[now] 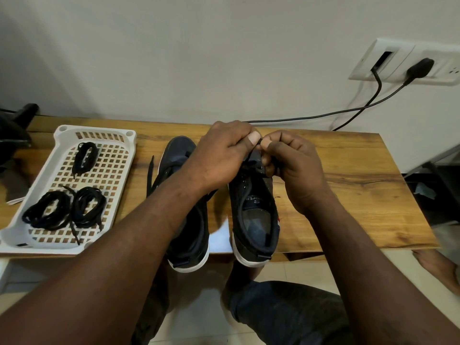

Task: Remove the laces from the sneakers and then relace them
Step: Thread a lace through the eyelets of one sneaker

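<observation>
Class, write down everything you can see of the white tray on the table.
The white tray looks plastic: rectangular, rounded corners, a low raised rim, a floor pierced by a grid of square holes. It lies flat at the left end of the wooden table and holds three coiled bundles of black laces.

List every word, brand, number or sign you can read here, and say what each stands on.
"S": on the tongue label inside the right-hand sneaker, upside down to the camera.
"...ORTS": same label, just beyond the S; its first letters are unclear.
Fine print beside that word: too small to read.
White tray and wall socket plate: no text can be made out.
</observation>
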A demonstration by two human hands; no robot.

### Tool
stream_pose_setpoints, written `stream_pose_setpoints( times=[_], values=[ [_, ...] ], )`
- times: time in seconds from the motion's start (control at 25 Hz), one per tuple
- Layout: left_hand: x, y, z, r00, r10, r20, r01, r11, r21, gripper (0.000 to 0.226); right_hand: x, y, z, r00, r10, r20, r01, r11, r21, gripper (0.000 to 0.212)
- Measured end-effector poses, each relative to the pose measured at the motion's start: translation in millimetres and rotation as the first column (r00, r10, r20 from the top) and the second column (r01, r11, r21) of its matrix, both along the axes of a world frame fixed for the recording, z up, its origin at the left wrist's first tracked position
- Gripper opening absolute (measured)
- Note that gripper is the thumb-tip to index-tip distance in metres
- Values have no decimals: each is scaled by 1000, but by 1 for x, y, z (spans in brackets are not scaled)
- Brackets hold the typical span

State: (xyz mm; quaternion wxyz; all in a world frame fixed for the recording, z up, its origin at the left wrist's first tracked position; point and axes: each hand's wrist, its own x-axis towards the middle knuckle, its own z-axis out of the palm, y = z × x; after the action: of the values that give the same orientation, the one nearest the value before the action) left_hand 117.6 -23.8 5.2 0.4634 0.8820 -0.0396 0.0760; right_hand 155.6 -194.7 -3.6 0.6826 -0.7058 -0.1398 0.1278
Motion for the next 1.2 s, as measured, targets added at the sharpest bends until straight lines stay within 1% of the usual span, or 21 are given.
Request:
stream_pose_setpoints(
  times=[0.04, 0.08, 0.16, 0.2, 0.24, 0.32, 0.36, 0.44, 0.48, 0.6, 0.68, 0.72, 0.76, 0.8, 0.88, 0.92, 0.96, 1.0, 1.08, 1.16, 1.2],
  values=[
    [0, -1, 2, 1000, 2, -16, -3, 999, -43, 26, 0, -1, 0, 1000, -13, 1, 13, 1000, 17, 15],
    [-1, -1, 3, 1000, 9, -28, -9, 1000, -4, 26, 1, -2, 0, 1000, -15, 2, 15, 999, 29, 15],
    [1, 4, 3, 996, 78, -41, -68, 977, 201, 24, 1, -2, 0, 1000, 6, 6, -6, 999, 45, 15],
    [4, 9, 2, 986, 162, -35, -144, 941, 307, 24, 0, -2, 1, 1000, 13, 4, -13, 998, 62, 16],
    [6, 16, 2, 963, 269, -25, -241, 898, 369, 25, 0, -2, 2, 1000, 8, 1, -8, 997, 82, 17],
    [10, 31, 0, 910, 411, -56, -366, 860, 356, 30, -1, -2, 4, 1000, -20, 7, 19, 994, 107, 20],
    [10, 37, -3, 906, 411, -100, -358, 871, 336, 31, -1, -3, 5, 999, -31, 9, 30, 994, 108, 21],
    [10, 38, -9, 927, 336, -164, -271, 906, 325, 23, -1, -2, 6, 999, -50, -3, 50, 994, 100, 20],
    [8, 36, -11, 947, 277, -162, -222, 930, 294, 17, -1, -1, 6, 998, -63, -10, 63, 994, 90, 21],
    [4, 21, -6, 996, 12, -88, -8, 999, 43, 26, -2, 2, 6, 997, -72, -19, 73, 996, 54, 22],
    [3, 11, -4, 995, -69, -76, 70, 997, 19, 22, -3, 2, 6, 999, -43, -3, 43, 998, 41, 23],
    [3, 7, -4, 994, -52, -94, 58, 996, 66, 21, -3, 1, 6, 999, -35, 0, 35, 999, 32, 24],
    [4, 8, -5, 993, 17, -119, 1, 989, 147, 21, -2, -1, 5, 999, -36, -1, 36, 999, 18, 25],
    [5, 12, -5, 984, 124, -127, -85, 956, 281, 21, -1, -3, 6, 999, -45, -7, 45, 999, 0, 24],
    [6, 26, -10, 945, 303, -123, -182, 800, 571, 28, 1, -7, 6, 998, -68, -15, 67, 997, -36, 22],
    [6, 33, -13, 927, 343, -151, -168, 740, 651, 31, 1, -8, 7, 997, -72, -18, 71, 996, -50, 22],
    [5, 36, -15, 918, 349, -187, -139, 727, 672, 31, 1, -8, 7, 997, -70, -22, 69, 996, -59, 23],
    [4, 36, -17, 923, 318, -215, -118, 768, 630, 31, 1, -7, 7, 998, -64, -26, 62, 996, -71, 23],
    [2, 24, -14, 969, 160, -188, -66, 903, 425, 35, -1, -3, 6, 999, -39, -26, 37, 994, -103, 23],
    [1, 9, -9, 994, -2, -110, 34, 959, 283, 33, -2, 0, 4, 999, -26, -33, 21, 992, -122, 22],
    [2, 5, -7, 994, -32, -101, 57, 965, 256, 29, -2, -1, 4, 999, -29, -38, 24, 992, -121, 22]
  ],
)
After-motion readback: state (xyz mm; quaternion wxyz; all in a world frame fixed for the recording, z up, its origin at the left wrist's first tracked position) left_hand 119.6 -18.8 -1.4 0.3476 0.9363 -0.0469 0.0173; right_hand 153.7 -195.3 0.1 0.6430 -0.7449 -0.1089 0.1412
